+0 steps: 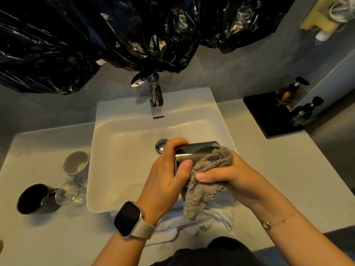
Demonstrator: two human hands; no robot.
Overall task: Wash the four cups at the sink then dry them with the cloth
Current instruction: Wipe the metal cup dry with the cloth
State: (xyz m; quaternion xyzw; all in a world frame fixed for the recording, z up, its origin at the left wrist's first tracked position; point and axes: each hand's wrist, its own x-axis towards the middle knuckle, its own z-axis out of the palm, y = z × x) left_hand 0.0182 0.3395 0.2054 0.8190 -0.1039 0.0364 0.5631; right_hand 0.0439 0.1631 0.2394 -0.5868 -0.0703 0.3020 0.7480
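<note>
Left hand (165,177) grips a dark metallic cup (194,152), held on its side above the white sink (123,154). Right hand (226,175) holds a grey-brown cloth (203,187) pressed against the cup; the loose end of the cloth hangs down. On the counter (48,233) left of the sink stand a pale cup (75,163), a clear glass (67,193) and a black cup (34,198). Chrome tap (155,93) at the sink's rear edge. Black plastic sheeting (96,31) covers the wall above
</note>
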